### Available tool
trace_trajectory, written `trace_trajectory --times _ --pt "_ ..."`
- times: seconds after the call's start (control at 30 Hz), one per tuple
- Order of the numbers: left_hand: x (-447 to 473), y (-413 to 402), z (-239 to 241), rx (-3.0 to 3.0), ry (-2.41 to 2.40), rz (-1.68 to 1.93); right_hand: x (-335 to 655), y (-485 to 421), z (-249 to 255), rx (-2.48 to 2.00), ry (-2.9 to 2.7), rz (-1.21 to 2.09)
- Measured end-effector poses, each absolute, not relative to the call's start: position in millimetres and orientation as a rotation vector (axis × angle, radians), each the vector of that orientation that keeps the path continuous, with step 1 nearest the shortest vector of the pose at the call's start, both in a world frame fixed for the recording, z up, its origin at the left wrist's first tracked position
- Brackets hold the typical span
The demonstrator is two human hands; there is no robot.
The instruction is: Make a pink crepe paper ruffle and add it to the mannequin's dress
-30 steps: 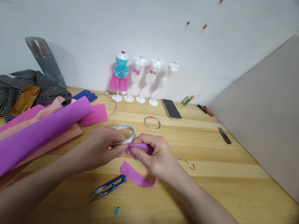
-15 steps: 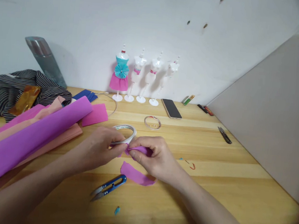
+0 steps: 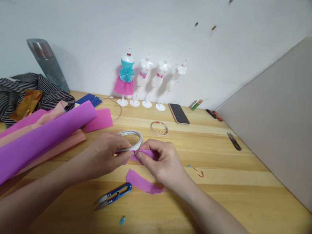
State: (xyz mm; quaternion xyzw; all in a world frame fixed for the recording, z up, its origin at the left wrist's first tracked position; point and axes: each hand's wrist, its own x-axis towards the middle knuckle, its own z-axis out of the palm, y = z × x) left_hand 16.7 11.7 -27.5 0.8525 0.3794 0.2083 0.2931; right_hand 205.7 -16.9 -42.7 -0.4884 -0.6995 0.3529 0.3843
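Note:
My left hand (image 3: 111, 153) is closed on a white roll of tape (image 3: 137, 142), its thumb pressed along the near side. A purple crepe paper strip (image 3: 152, 154) is pinched in my right hand (image 3: 161, 161), right beside the roll. Part of this strip lies against the roll's near edge, between both sets of fingertips. Its loose tail (image 3: 142, 183) rests on the table below my hands. Blue thread snips (image 3: 115, 196) lie close to the tail, blades toward the lower left.
Rolls of purple, pink and peach crepe paper (image 3: 40, 139) lie on the left. Several white mini mannequins (image 3: 157, 73) stand by the wall, one wearing a pink skirt. A phone (image 3: 178, 113), a clear ring-shaped dish (image 3: 159, 128) and a utility knife (image 3: 234, 141) lie farther back.
My right hand has shifted very slightly, its fingers still pinching the purple strip by the roll. The strip's tail has moved a little to the right. My left hand is nearly still.

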Motion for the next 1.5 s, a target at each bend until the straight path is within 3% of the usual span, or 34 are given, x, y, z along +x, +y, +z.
trace_trajectory --times 0.87,1.5 --pt "20 12 -37 2.456 0.866 0.699 198 -15 -50 -1.367 -1.749 0.755" --pt "7 35 -37 1.522 0.833 0.408 212 -12 -39 -1.255 -1.812 0.955"
